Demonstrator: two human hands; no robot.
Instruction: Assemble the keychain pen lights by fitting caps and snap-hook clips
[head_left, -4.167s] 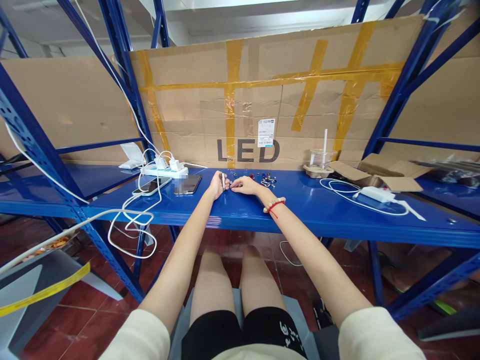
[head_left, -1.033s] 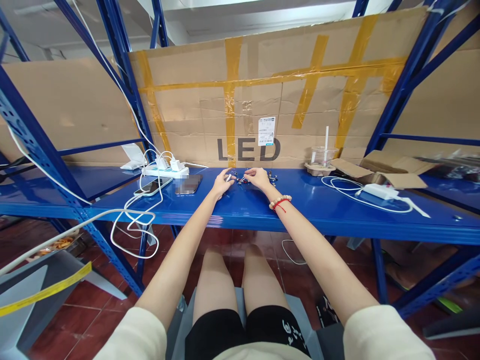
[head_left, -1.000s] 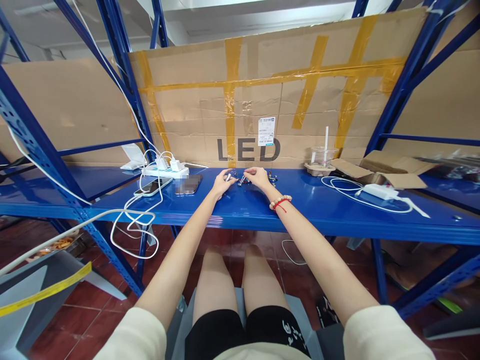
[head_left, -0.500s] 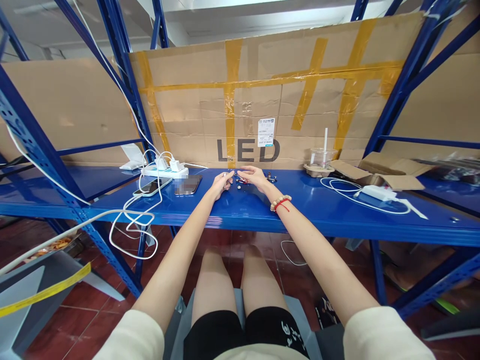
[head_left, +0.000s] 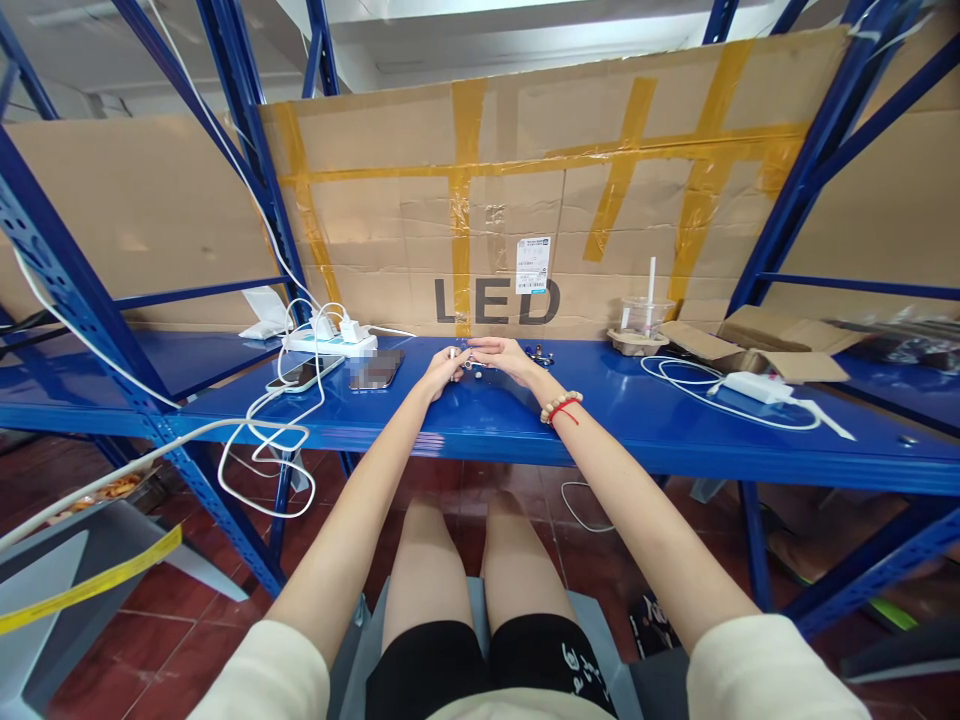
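Shifting leftward since half a second ago, the right hand [head_left: 504,360] is now bringing its fingertips up to the left hand, closing the gap that was showing between them. Watching remotely through the head camera, I am going left to right.

At lower left, a grey stool [head_left: 127,530] is standing under a slanting yellow strip [head_left: 94,582]. Left of centre, a phone [head_left: 306,374] is lying amid white cable loops, a white power strip [head_left: 337,346] is sitting behind it, and a dark flat device [head_left: 394,368], partly blurred out, is resting to its right.

At centre, the left hand [head_left: 442,374] is curling its fingers around a small pale piece [head_left: 452,352], whose end is poking up. Just right of it, a tiny pale bit [head_left: 478,375] is lying on the blue shelf [head_left: 600,412]. The right hand is stretching its fingers over that spot; I cannot tell whether they are gripping anything. Its wrist is wearing a beaded bracelet [head_left: 561,403]. Just beyond that hand, small metal parts [head_left: 539,356] are lying in a cluster.

Right of centre, a clear cup [head_left: 637,315] with a straw is standing; farther right, a white adapter [head_left: 754,387] is lying before an opened cardboard box [head_left: 802,362].
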